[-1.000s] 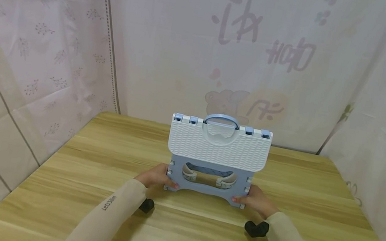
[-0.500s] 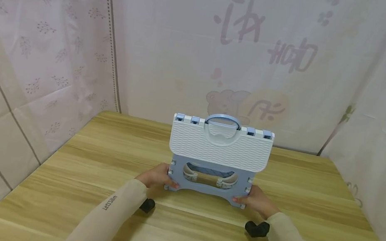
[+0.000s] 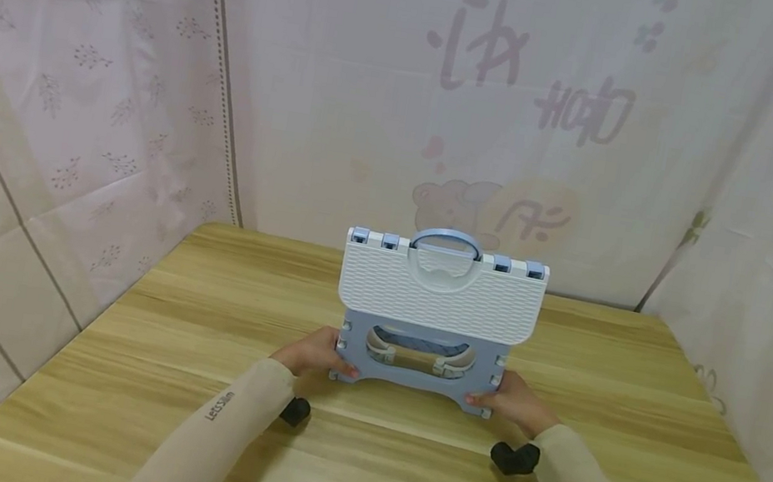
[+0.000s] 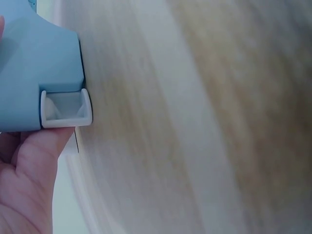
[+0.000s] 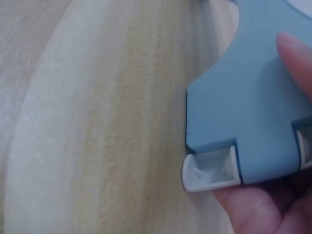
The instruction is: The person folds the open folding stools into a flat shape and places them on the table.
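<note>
A folding step stool point(image 3: 437, 304) stands upright on the wooden table, its white textured top half hanging down in front of the blue leg panel. A blue handle loop sticks up at its top edge. My left hand point(image 3: 317, 352) grips the lower left corner of the leg panel, thumb on the front and fingers behind. At the opposite corner my right hand point(image 3: 513, 400) holds the panel the same way. Both wrist views show the blue leg point(image 4: 53, 58) with its white foot piece point(image 5: 212, 170) close to the tabletop, and the fingers partly hidden behind it.
The wooden table point(image 3: 379, 476) reaches back to a pale printed curtain point(image 3: 333, 98), with more curtain at the left and right sides. A black wrist mount point(image 3: 515, 458) sits below the right wrist; another point(image 3: 295, 410) shows by the left.
The view shifts very slightly between the first two frames. Both hands and the step stool stay in place.
</note>
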Demonstrator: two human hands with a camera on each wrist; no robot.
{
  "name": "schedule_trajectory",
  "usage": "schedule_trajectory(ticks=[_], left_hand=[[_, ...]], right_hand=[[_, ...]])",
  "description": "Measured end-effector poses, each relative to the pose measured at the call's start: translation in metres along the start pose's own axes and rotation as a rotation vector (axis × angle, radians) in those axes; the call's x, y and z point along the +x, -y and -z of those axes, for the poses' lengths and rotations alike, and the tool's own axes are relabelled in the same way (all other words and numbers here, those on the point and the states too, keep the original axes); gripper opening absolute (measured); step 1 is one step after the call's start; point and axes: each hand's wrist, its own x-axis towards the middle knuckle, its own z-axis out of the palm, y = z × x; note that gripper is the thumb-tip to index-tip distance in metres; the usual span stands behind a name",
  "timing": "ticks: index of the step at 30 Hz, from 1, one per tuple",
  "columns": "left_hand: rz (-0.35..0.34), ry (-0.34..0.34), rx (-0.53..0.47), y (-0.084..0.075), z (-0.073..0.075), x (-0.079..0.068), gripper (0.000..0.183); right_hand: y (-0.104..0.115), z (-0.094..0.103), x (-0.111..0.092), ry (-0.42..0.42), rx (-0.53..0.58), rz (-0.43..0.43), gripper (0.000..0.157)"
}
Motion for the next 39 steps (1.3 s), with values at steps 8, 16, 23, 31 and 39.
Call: schedule_trajectory(ticks=[8, 16, 23, 31, 39], left_hand=[[0.007, 0.001, -0.003, 0.0008, 0.0003, 0.0002, 0.046], [0.014, 0.006, 0.006, 0.0005, 0.0007, 0.0002, 0.045], [0.015, 0.000, -0.002, 0.0002, 0.0003, 0.0008, 0.043], [0.028, 0.001, -0.003, 0.0000, 0.0000, 0.0015, 0.046], [0.042, -0.010, 0.008, -0.0007, -0.0010, 0.0014, 0.046]], right_hand=[[-0.0011, -0.0007, 0.0007, -0.008, -0.007, -0.002, 0.056], [-0.0002, -0.0009, -0.0011, 0.004, 0.010, 0.006, 0.054], [0.0003, -0.0009, -0.0005, -0.005, 0.013, 0.002, 0.052], [0.0044, 0.0000, -0.0006, 0.001, 0.014, -0.005, 0.060], [0.0025, -0.0004, -0.0002, 0.017, 0.025, -0.003, 0.061]])
